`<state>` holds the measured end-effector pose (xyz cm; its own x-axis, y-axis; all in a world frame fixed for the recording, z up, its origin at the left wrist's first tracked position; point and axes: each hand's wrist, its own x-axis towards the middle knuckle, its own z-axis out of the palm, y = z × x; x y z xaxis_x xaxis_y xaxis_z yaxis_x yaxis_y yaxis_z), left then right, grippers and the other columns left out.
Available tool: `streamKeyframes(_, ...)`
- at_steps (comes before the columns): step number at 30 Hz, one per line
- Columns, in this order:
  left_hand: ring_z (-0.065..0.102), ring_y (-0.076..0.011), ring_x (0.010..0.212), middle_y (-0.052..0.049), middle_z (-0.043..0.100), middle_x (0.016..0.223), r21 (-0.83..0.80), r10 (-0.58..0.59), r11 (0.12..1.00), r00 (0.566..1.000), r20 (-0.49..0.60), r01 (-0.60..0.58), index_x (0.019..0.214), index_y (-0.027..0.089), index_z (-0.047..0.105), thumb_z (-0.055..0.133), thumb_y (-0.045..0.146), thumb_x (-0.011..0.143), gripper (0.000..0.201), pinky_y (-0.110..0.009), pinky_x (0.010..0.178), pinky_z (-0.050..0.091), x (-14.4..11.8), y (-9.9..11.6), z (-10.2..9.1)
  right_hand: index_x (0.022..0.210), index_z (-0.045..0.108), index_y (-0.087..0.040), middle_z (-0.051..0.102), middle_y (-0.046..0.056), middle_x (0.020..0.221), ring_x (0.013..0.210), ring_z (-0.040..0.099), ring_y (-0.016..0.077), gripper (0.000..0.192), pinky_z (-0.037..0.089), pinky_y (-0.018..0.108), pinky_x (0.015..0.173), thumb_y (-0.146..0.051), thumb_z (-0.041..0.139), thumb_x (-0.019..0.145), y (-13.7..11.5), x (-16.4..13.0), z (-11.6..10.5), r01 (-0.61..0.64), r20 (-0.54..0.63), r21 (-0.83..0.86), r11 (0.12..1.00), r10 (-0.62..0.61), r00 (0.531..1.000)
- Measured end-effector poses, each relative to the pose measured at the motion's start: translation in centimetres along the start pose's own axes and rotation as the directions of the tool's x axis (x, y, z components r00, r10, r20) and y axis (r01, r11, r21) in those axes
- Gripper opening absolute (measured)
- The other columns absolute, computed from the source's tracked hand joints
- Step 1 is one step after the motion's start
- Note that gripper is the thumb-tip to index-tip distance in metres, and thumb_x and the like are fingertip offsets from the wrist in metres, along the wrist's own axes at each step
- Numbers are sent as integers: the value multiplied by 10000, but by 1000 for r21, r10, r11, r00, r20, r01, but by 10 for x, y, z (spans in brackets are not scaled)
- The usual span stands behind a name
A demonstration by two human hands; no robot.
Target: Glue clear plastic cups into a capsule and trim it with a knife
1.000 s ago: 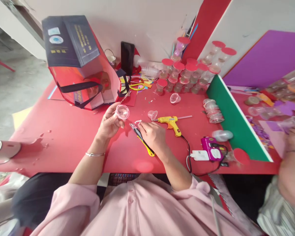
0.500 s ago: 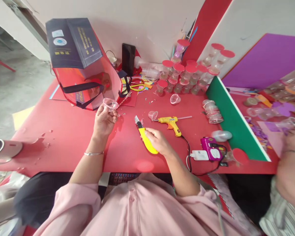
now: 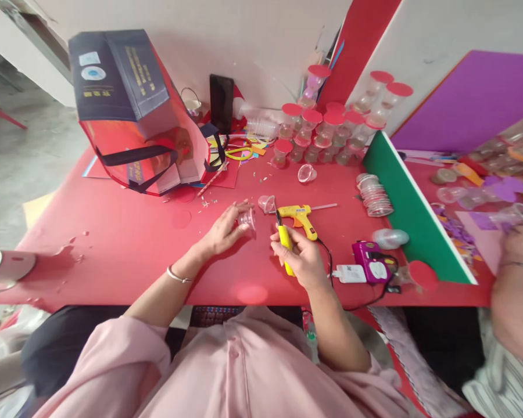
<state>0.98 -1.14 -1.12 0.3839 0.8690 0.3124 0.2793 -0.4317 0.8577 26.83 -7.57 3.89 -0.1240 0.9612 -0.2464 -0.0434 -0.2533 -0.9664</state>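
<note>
My left hand (image 3: 229, 231) is over the middle of the red table, its thumb and fingers around a small clear plastic cup (image 3: 247, 219) tipped on its side. Gripped in my right hand (image 3: 304, 258) is a yellow utility knife (image 3: 285, 247), its dark tip pointing away from me. Just beyond the knife lies a yellow hot glue gun (image 3: 300, 216) with a glue stick in its back. A second clear cup (image 3: 265, 203) lies at the gun's nozzle, and another clear cup (image 3: 305, 173) rests farther back.
A dark blue and red bag (image 3: 117, 75) stands at the back left. Red-capped hourglass shapes (image 3: 311, 119) cluster at the back. On the right are a stack of clear lids (image 3: 375, 195), a green divider (image 3: 414, 203), and a purple power adapter (image 3: 370, 261). Another person's arm (image 3: 516, 290) is at far right.
My left hand has come down and right with the cup, from beside the bag to near the glue gun. My right hand has shifted right with the knife, which now points more straight ahead.
</note>
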Motion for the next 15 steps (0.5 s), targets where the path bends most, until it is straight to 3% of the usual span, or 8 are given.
streamKeyframes(2, 498, -358, 1560, -192, 615, 1571, 31, 67, 997, 996, 65, -69, 1491, 237, 566, 638, 424, 1051, 484, -630, 1349, 284, -9, 11, 9, 1101, 763, -238, 682, -26, 762, 580, 565, 101, 438, 489, 252, 544, -570, 868, 835, 0, -2, -2, 25, -1, 1, 1000, -25, 1000)
streamKeyframes(5, 578, -334, 1496, -199, 544, 1644, -117, 0, 993, 991, 135, 16, 1545, 249, 475, 511, 408, 1112, 463, -558, 1229, 493, -28, 24, 29, 1128, 765, -239, 664, -30, 758, 577, 542, 101, 424, 465, 256, 527, -560, 844, 864, -2, -5, -3, 33, 0, 27, 999, -33, 999)
streamKeyframes(6, 600, -320, 1476, -194, 545, 1646, -111, -27, 993, 987, 156, 45, 1550, 254, 462, 481, 409, 1123, 454, -550, 1231, 494, -33, 26, 36, 1123, 767, -237, 659, -30, 756, 577, 537, 101, 420, 462, 255, 526, -558, 843, 864, -3, -6, -2, 34, -2, 32, 999, -34, 999)
streamKeyframes(10, 478, -343, 1580, -185, 603, 1593, 202, 9, 979, 989, 148, -39, 1501, 216, 535, 562, 440, 1090, 469, -647, 1380, 189, -28, 10, 45, 1109, 770, -229, 668, -23, 772, 587, 541, 99, 409, 465, 249, 529, -559, 831, 876, -7, -6, 0, 40, 31, 32, 999, -41, 999)
streamKeyframes(12, 444, -339, 1601, -190, 608, 1584, 256, -15, 967, 995, 96, -10, 1487, 200, 559, 558, 439, 1085, 468, -631, 1373, 224, -15, -5, 32, 1147, 766, -229, 687, -16, 798, 596, 552, 100, 431, 476, 249, 539, -566, 825, 885, -6, -6, 1, 42, 49, 30, 999, -43, 998)
streamKeyframes(15, 544, -362, 1489, -193, 661, 1483, 152, -107, 979, 979, -175, 134, 1216, 193, 682, 675, 482, 1019, 350, -628, 1295, 364, 0, -28, 2, 1284, 728, -237, 730, 4, 873, 614, 590, 114, 525, 505, 261, 557, -605, 783, 914, -2, -6, 0, 39, 45, 16, 999, -39, 998)
